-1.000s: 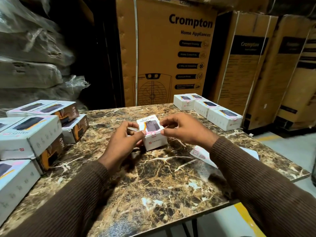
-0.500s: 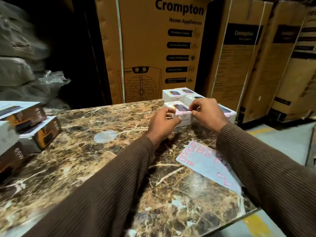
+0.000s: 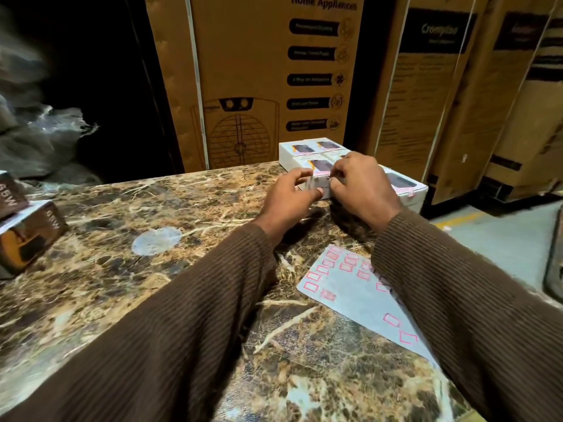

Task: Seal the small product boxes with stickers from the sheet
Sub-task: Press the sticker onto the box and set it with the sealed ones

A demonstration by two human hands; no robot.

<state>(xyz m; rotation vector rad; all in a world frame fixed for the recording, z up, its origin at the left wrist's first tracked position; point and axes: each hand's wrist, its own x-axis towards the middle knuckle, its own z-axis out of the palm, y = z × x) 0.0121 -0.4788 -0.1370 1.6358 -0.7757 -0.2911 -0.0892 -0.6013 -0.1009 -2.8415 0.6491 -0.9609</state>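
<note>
A small white product box (image 3: pixel 318 178) stands on the marble table (image 3: pixel 152 284) at the far right, against a group of like white boxes (image 3: pixel 307 147). My left hand (image 3: pixel 289 197) grips its left end, thumb under the front face. My right hand (image 3: pixel 362 184) holds its right end with fingers curled over the top edge, where a pink sticker shows. The sticker sheet (image 3: pixel 356 296) with pink labels lies nearer me, partly under my right sleeve.
Brown and white boxes (image 3: pixel 27 236) are stacked at the table's left edge. Tall cardboard appliance cartons (image 3: pixel 259 80) stand behind the table and to the right. Plastic-wrapped bundles (image 3: pixel 39 135) lie at the far left. A round clear film patch (image 3: pixel 157 240) sits on the table.
Both hands carried the small box from the table's middle to the far right and set it beside the white boxes. The view has swung right and down.
</note>
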